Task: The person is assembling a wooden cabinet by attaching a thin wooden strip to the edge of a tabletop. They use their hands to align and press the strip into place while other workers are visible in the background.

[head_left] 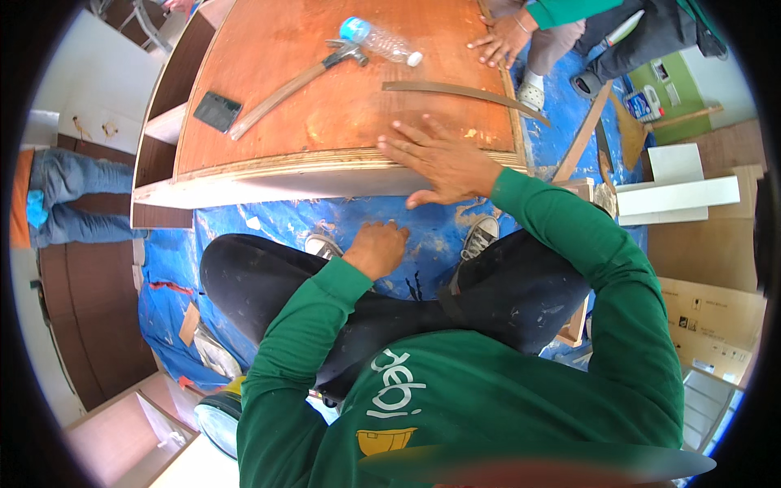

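Observation:
My right hand lies spread at the near edge of an orange-brown wooden panel, its fingers reaching onto the top. Closed and lower, my left hand hangs above my lap in front of the panel's edge; whatever its curled fingers hold, if anything, is hidden. A thin brown strip lies just beyond my right hand, one end sticking out past the panel's right edge. Farther left on the panel rest a claw hammer with a wooden handle and a dark phone. A clear plastic bottle lies on its side behind them.
Another person's hand touches the panel's far right edge. Blue sheeting covers the floor. White boards, a cardboard box and a white jug stand right. At left, a person in jeans is near open shelving.

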Demonstrator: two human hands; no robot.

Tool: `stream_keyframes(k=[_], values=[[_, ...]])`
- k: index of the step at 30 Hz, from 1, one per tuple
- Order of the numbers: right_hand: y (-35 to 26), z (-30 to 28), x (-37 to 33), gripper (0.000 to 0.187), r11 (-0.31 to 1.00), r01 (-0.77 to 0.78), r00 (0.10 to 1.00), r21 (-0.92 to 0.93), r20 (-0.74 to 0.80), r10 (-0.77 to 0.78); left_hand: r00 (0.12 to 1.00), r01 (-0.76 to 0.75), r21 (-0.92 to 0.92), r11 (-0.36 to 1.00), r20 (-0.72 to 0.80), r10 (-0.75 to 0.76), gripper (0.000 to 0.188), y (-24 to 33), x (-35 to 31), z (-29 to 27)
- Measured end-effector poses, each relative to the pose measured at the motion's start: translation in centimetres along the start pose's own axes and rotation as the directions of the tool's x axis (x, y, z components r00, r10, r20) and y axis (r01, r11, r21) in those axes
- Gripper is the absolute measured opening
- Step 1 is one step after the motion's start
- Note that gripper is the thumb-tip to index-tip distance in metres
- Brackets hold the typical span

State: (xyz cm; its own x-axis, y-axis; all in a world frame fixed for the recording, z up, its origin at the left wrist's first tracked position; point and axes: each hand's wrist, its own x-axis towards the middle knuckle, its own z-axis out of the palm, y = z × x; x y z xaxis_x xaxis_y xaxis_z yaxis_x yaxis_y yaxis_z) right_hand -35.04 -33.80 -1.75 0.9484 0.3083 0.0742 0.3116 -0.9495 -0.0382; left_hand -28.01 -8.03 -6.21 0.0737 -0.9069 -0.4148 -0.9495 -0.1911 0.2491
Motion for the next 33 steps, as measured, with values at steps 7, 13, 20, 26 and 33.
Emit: stream_keyframes(k=[7,13,20,26,33], values=[[0.8,0.0,-0.5,0.114,0.994,-0.1,0.994,0.041,-0.037,0.102,0.999,-0.021,-0.042,0.999,-0.03,0.019,0.045,-0.4,0.2,0.7],[1.3,-1.0,-3.3,0.116,0.997,-0.078,0.996,0.007,0.047,0.078,1.0,0.02,-0.004,1.0,-0.015,-0.02,0.041,0.6,-0.9,-1.3],[-0.4,0.4,2.5,0.117,0.998,-0.046,0.999,0.047,-0.012,0.047,0.999,-0.018,-0.012,1.0,-0.03,0.017,0.045,-1.1,-0.5,1.2],[0.2,-1.4,-0.9,0.114,0.999,-0.029,0.997,0.03,0.066,0.027,0.991,0.031,-0.058,0.998,-0.125,-0.038,0.04,-1.1,-2.1,-0.4],[-0.9,0.2,3.7,0.115,0.999,0.009,1.0,0.043,-0.003,-0.009,0.983,-0.053,-0.1,0.994,-0.18,0.034,0.036,-1.5,-1.8,1.4]])
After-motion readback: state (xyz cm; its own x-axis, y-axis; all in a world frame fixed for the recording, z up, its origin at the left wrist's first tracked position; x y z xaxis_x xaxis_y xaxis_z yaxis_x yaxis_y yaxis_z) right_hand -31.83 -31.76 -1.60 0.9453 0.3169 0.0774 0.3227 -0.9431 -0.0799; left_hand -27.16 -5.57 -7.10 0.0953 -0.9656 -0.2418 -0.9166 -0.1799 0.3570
